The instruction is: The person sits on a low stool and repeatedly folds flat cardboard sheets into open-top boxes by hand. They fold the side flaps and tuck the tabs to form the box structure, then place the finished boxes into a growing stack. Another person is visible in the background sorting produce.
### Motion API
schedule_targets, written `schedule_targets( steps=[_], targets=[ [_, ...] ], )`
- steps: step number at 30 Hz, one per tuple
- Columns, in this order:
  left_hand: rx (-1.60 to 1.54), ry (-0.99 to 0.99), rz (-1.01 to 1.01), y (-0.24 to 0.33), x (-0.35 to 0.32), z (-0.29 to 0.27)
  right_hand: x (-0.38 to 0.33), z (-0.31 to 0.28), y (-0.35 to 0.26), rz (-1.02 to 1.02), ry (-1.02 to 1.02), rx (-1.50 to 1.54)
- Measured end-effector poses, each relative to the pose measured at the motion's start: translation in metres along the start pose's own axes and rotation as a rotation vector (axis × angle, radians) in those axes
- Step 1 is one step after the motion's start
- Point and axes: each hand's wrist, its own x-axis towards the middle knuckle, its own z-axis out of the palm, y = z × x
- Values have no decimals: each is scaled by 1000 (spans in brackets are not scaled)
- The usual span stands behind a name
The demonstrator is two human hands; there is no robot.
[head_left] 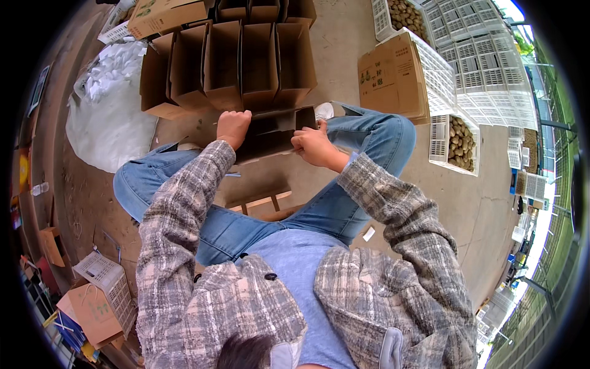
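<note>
Brown corrugated cardboard box point(270, 132), light, stiff, easily creased: left hand point(233, 127) clenched at nine o'clock edge, right hand point(313, 146) pinching three o'clock flap.

Two hands point(233, 126) point(312, 146), one dark box point(276, 129), two fruit crates point(458, 142) point(402, 15)

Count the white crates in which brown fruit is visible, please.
2. One fruit crate stands right of the person's knee, below the white stack; another fruit crate sits at the top edge. Stacked crates may hide more.
</note>
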Motion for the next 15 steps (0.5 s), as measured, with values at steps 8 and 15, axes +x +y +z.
schedule_targets(
  steps=[8,15],
  targets=[
    [269,94,115,-12,12,35,0,-8,0,182,-82,154],
    [137,-346,169,0,-14,5,-10,5,-12,35,132,89]
  ],
)
